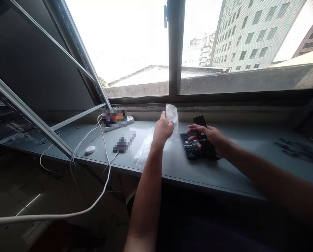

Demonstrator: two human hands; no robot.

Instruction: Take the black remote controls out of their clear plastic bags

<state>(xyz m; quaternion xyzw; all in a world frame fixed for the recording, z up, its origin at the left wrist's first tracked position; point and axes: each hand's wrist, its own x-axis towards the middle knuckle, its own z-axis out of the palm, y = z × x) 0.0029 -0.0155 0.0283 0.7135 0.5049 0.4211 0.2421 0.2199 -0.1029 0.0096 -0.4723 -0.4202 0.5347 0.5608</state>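
My left hand (162, 130) is raised above a grey table (224, 171), fingers closed on a small clear plastic bag (172, 114) that stands upright from the grip. My right hand (208, 137) rests over black remote controls (190, 146) lying side by side on the table; its fingers curl around one remote (199, 122) whose far end points toward the window. More clear plastic bags (145, 147) lie flat on the table just left of my left wrist.
A white power strip (119, 123) sits by the window sill, with white cables (103, 157) trailing off the table's front edge. A small white oval object (90, 149) lies at left. Metal frame bars (27, 112) slant across the left. Dark items (298, 148) lie far right.
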